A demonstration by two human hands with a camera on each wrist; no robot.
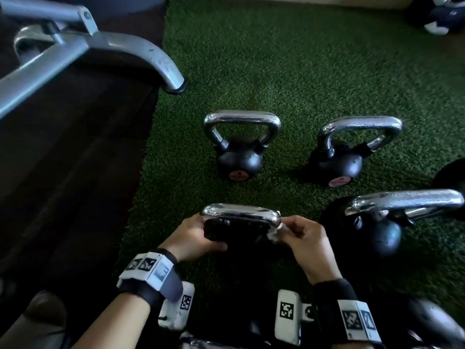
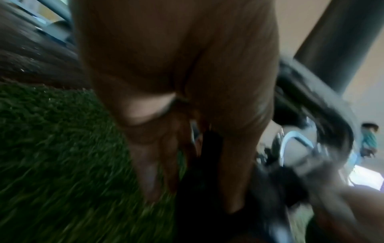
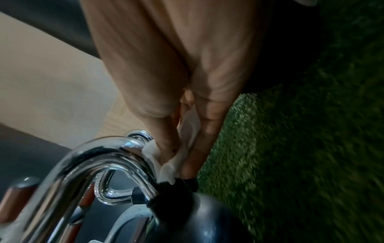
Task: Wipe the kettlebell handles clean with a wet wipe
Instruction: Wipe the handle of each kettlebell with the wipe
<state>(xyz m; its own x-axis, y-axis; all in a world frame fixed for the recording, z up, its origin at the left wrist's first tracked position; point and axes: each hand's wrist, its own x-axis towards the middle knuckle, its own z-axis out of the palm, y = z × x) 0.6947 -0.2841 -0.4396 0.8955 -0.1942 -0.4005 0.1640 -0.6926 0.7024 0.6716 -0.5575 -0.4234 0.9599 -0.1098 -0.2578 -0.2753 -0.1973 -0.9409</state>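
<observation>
A black kettlebell with a chrome handle (image 1: pixel 241 215) stands on the turf just in front of me. My left hand (image 1: pixel 208 233) grips its left side, fingers curled over the handle end and the black body (image 1: pixel 234 234). My right hand (image 1: pixel 286 229) pinches a white wet wipe (image 1: pixel 274 233) against the handle's right end. In the right wrist view the wipe (image 3: pixel 190 125) is bunched between thumb and fingers where the chrome handle (image 3: pixel 99 156) bends down into the body (image 3: pixel 197 213). The left wrist view is blurred; my left hand (image 2: pixel 187 139) lies against a dark mass.
Two small kettlebells (image 1: pixel 241 147) (image 1: pixel 347 157) stand further off on the green turf (image 1: pixel 302 71), and a bigger one (image 1: pixel 382 222) is close on the right. A grey machine leg (image 1: pixel 161 64) reaches over the dark rubber floor (image 1: pixel 63 172) at left. A ball (image 1: pixel 442 16) lies at the far right.
</observation>
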